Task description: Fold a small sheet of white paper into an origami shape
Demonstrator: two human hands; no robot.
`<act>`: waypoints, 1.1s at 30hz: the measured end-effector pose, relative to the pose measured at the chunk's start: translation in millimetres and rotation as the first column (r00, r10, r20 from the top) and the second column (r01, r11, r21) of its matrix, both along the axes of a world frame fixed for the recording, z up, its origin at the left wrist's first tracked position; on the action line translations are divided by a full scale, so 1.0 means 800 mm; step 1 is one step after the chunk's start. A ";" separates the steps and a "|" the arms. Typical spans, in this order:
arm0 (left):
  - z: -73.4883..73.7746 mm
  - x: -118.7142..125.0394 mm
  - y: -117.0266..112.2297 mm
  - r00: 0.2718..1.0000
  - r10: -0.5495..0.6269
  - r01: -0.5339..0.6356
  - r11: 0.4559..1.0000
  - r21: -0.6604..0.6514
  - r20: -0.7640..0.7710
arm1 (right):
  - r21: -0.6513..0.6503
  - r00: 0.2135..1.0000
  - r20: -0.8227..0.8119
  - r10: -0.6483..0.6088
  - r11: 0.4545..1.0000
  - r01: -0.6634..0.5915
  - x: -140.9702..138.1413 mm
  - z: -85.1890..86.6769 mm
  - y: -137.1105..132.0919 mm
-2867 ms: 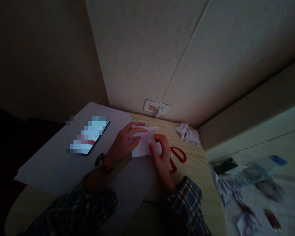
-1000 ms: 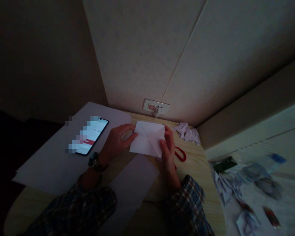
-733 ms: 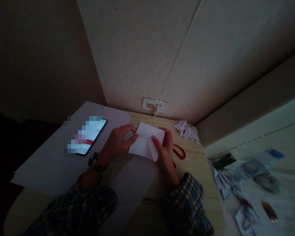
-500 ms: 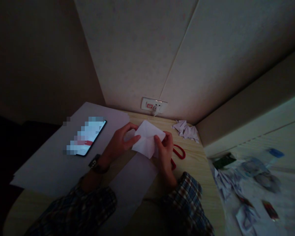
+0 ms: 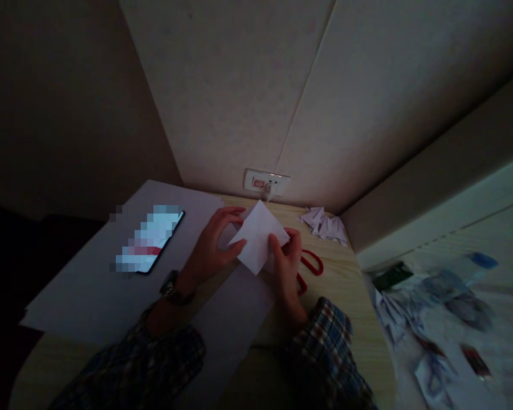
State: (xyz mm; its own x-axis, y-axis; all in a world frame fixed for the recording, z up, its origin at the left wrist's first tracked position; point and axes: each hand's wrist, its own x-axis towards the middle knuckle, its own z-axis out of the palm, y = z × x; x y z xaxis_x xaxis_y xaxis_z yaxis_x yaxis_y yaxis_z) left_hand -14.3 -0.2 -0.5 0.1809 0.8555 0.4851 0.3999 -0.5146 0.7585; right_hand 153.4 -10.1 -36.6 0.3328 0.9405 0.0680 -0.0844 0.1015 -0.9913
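A small square of creased white paper (image 5: pixel 259 236) is held up above the table, turned with one corner toward the wall. My right hand (image 5: pixel 287 256) pinches its right side, thumb on the front and fingers curled behind. At its left edge, my left hand (image 5: pixel 216 242) has the thumb against the paper and the fingers bent round behind, their tips partly hidden. Red-handled scissors (image 5: pixel 314 263) lie just right of my right hand, their blades hidden. Beneath my hands a strip of white paper (image 5: pixel 235 319) rests on the table.
Large white sheets (image 5: pixel 81 302) cover the table's left side, with a lit phone (image 5: pixel 151 242) on them. Several folded paper pieces (image 5: pixel 325 225) sit at the back right near a wall socket (image 5: pixel 266 182). Right of the wooden table (image 5: pixel 350 307), a plastic bottle (image 5: pixel 448 285) lies among paper scraps.
The paper square has turned and flattened, its top corner now pointing more toward the wall. My left fingers have shifted slightly along its edge; my right hand keeps its pinch.
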 end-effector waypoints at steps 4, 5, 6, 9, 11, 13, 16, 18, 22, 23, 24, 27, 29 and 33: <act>0.001 0.002 -0.002 0.999 0.039 -0.035 0.994 0.104 -0.033 | 0.047 0.996 0.083 -0.014 0.999 0.010 -0.001 -0.002 -0.002; 0.001 0.002 -0.002 0.998 0.044 -0.038 0.992 0.119 -0.045 | 0.056 0.994 0.105 -0.017 0.998 0.011 -0.001 -0.002 -0.002; 0.001 0.002 -0.003 0.997 0.048 -0.040 0.991 0.126 -0.060 | 0.061 0.992 0.123 -0.015 0.998 0.007 -0.001 -0.002 -0.003; 0.001 0.001 -0.005 0.991 0.055 -0.041 0.992 0.116 -0.118 | 0.059 0.989 0.146 0.015 0.998 -0.024 -0.001 0.000 -0.005; 0.001 0.001 -0.006 0.986 0.055 -0.037 0.993 0.113 -0.155 | 0.064 0.985 0.172 0.009 0.998 -0.020 -0.001 0.002 -0.005; 0.001 0.001 -0.006 0.981 0.051 -0.030 0.993 0.116 -0.186 | 0.075 0.975 0.223 -0.009 0.997 -0.008 0.000 0.004 -0.006; 0.001 0.002 -0.006 0.974 0.040 -0.017 0.994 0.104 -0.221 | 0.085 0.951 0.310 0.000 0.996 -0.028 0.000 0.007 -0.006; 0.002 0.003 -0.006 0.971 0.038 -0.015 0.995 0.101 -0.235 | 0.106 0.932 0.362 0.004 0.993 -0.046 0.000 0.009 -0.006; 0.004 0.004 -0.006 0.969 0.036 -0.003 0.991 0.134 -0.245 | 0.153 0.903 0.428 0.019 0.984 -0.093 0.000 0.012 -0.006; 0.004 0.004 -0.006 0.969 0.033 0.002 0.990 0.142 -0.244 | 0.158 0.897 0.440 0.034 0.981 -0.115 0.000 0.012 -0.006; 0.004 0.004 -0.007 0.970 0.028 0.008 0.989 0.146 -0.243 | 0.163 0.891 0.450 0.053 0.977 -0.140 0.000 0.012 -0.006; 0.004 0.003 -0.007 0.972 0.017 0.013 0.992 0.126 -0.234 | 0.182 0.878 0.466 0.108 0.960 -0.215 0.000 0.012 -0.006; 0.003 0.003 -0.007 0.977 0.021 0.000 0.995 0.098 -0.211 | 0.190 0.873 0.472 0.126 0.952 -0.240 0.000 0.010 -0.007; 0.002 0.003 -0.005 0.990 0.043 -0.034 0.997 0.064 -0.133 | 0.226 0.862 0.492 0.121 0.938 -0.261 0.000 0.009 -0.007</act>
